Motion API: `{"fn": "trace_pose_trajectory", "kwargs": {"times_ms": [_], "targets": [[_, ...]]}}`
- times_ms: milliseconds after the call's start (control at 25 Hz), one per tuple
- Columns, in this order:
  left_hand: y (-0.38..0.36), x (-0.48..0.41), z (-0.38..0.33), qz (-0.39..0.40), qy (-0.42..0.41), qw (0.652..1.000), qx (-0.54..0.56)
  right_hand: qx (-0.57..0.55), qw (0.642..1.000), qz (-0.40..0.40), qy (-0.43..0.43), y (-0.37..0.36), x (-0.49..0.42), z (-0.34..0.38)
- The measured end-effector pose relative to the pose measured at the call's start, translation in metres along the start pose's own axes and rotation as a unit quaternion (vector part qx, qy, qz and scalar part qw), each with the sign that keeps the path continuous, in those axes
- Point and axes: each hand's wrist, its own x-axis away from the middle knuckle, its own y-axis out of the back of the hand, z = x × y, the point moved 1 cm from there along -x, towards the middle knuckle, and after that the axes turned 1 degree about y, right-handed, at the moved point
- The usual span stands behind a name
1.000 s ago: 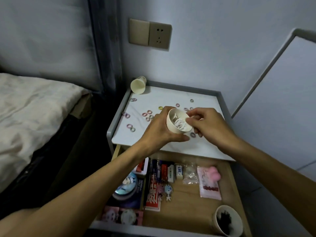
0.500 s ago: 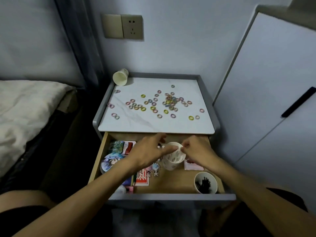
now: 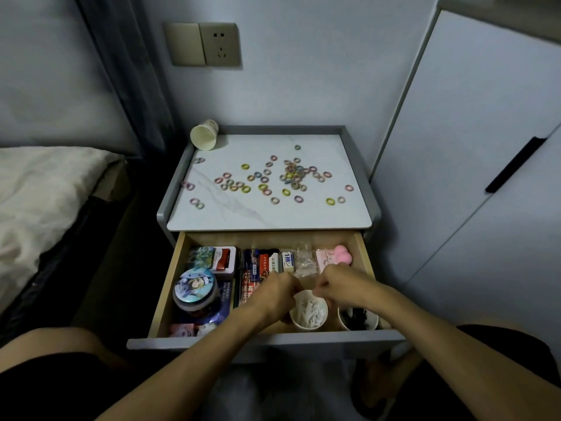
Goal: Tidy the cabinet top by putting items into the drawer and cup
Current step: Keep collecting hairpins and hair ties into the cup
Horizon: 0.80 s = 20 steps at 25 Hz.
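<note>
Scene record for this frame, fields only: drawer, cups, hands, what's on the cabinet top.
drawer: open, holds assorted items
white cup: upright near drawer front, pale bits inside
left hand: grips the white cup's left side
right hand: pinches its rim
second cup: upright, right of white cup, dark contents
cabinet top: not yet tidied
coloured rings: many, scattered on cabinet top
paper cup: tipped over, back-left corner

A home bedroom: a bed point(image 3: 45, 189) with pale bedding stands just left of a bedside cabinet point(image 3: 270, 214), a wardrobe point(image 3: 485, 147) to its right.
</note>
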Motion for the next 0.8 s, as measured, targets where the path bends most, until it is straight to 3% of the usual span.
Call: {"fn": "trace_pose_trajectory", "kwargs": {"times_ms": [200, 520, 680, 800], "targets": [[-0.006, 0.0, -0.007, 0.013, -0.023, 1.0, 0.007, -0.005, 0.997, -0.073, 0.001, 0.02, 0.0, -0.008], [0.023, -0.001, 0.006, 0.046, -0.022, 0.995, 0.081, -0.004, 0.996, -0.087, -0.01, 0.017, -0.012, -0.005], [0.103, 0.008, 0.009, -0.05, -0.025, 0.984, 0.172, -0.081, 0.988, -0.126, 0.03, 0.026, -0.019, 0.01], [0.171, 0.009, 0.026, -0.145, -0.007, 0.958, 0.246, 0.0, 0.977, -0.182, 0.112, 0.061, -0.052, 0.046]]}}
